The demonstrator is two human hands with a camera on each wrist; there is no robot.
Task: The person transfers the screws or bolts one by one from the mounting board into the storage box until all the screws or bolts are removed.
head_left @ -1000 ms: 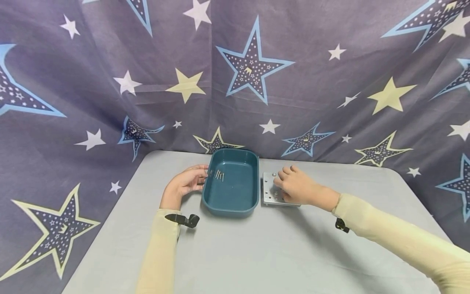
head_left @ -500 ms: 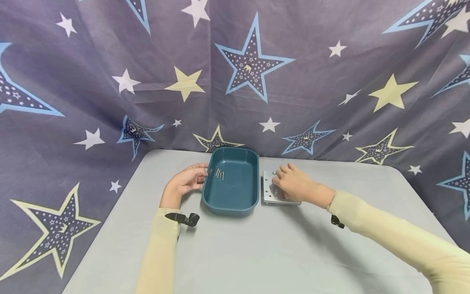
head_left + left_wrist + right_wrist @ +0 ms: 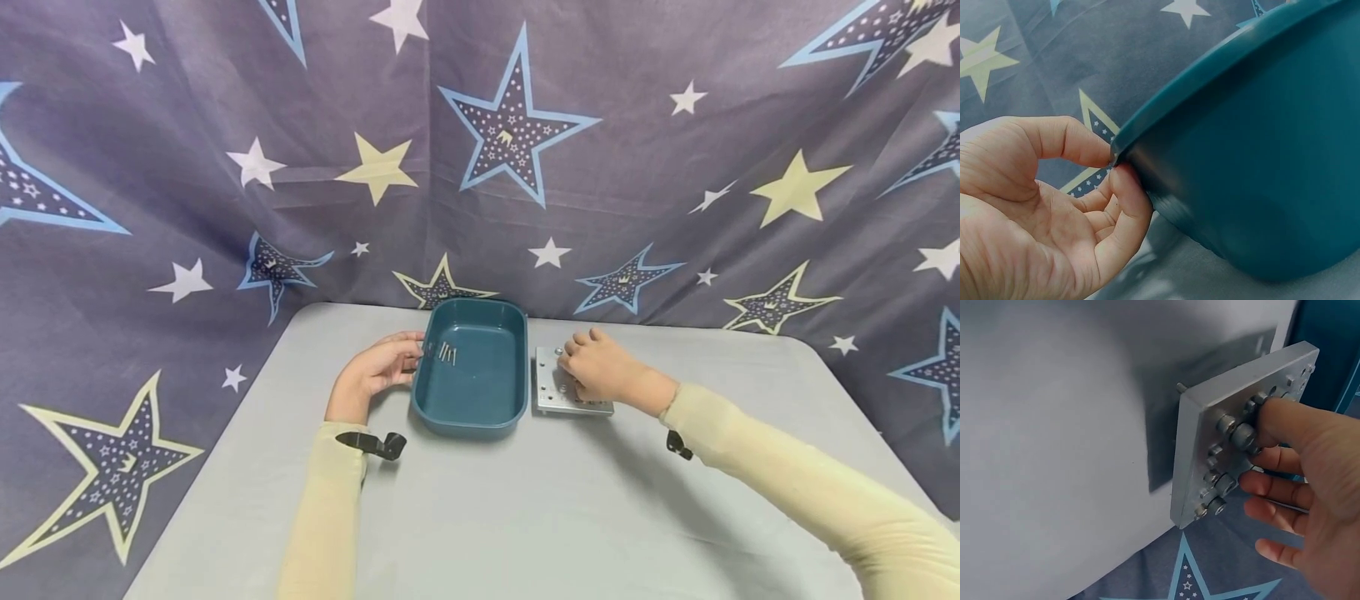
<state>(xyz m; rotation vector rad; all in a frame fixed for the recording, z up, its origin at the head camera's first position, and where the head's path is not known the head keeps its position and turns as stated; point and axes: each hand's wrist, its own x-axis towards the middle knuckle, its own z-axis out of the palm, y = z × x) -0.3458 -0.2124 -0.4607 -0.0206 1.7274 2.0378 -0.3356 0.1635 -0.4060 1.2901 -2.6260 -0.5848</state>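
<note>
My left hand (image 3: pixel 381 367) pinches the left rim of a teal plastic tray (image 3: pixel 480 387) between thumb and forefinger, as the left wrist view shows. Inside the tray, several thin brass-coloured screws (image 3: pixel 447 354) lie near the left wall. To the tray's right stands a silver metal plate (image 3: pixel 551 379), raised off the table on short legs. Several socket-head screws (image 3: pixel 1225 484) of different sizes sit in it. Over the plate, my right hand (image 3: pixel 1322 462) has thumb and forefinger on a screw among them, partly hidden by the fingers. Its other fingers are loosely bent.
A pale grey table (image 3: pixel 480 517) carries the tray and plate. Behind it hangs a dark curtain (image 3: pixel 480 225) printed with stars, close to the table's back edge. The tray and plate stand side by side with a narrow gap.
My right hand stays on the plate and turns slightly, while its wrist and forearm shift a little to the left. The left hand keeps its hold on the tray.
</note>
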